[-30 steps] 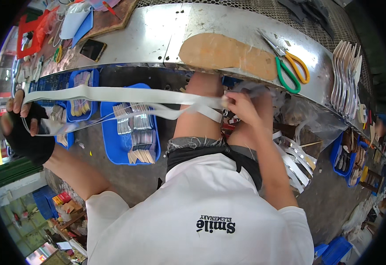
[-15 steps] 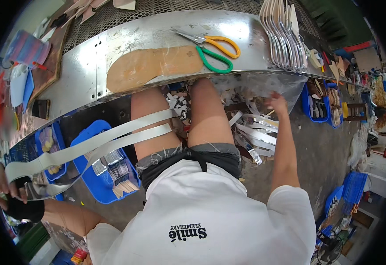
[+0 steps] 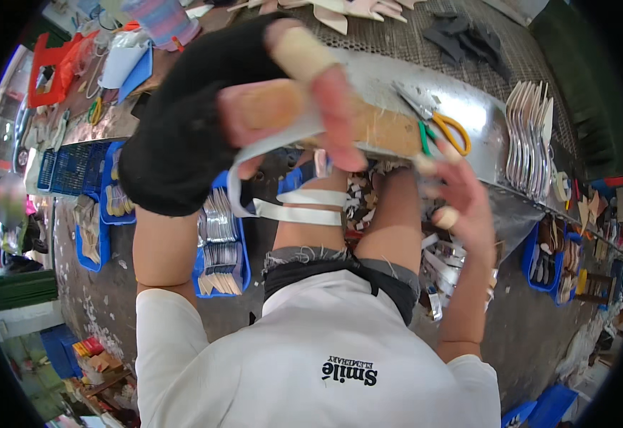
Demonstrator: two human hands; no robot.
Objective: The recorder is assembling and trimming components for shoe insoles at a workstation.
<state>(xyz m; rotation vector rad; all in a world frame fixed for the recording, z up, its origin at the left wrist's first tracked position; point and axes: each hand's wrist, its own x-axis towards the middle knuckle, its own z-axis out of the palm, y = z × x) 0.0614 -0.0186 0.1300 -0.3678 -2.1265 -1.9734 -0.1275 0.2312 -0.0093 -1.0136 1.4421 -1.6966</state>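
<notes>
I see my gloved left hand (image 3: pixel 204 114) pinching the white strip (image 3: pixel 290 207) up high, looping it taut below; my right hand (image 3: pixel 461 200) hangs half-curled beside it, under the scissors (image 3: pixel 436 125), grip unclear.

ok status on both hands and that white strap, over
Left hand, black glove, raised, pinching the white strap. Right hand open beside bench edge, holding nothing visible. Strap loops down over the knees. Scissors lie clear.

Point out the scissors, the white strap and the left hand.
scissors (image 3: pixel 445 128): head view, on the orange handle loop.
white strap (image 3: pixel 304 214): head view, mid-length across the thighs.
left hand (image 3: pixel 183 128): head view, on the black glove.
</notes>
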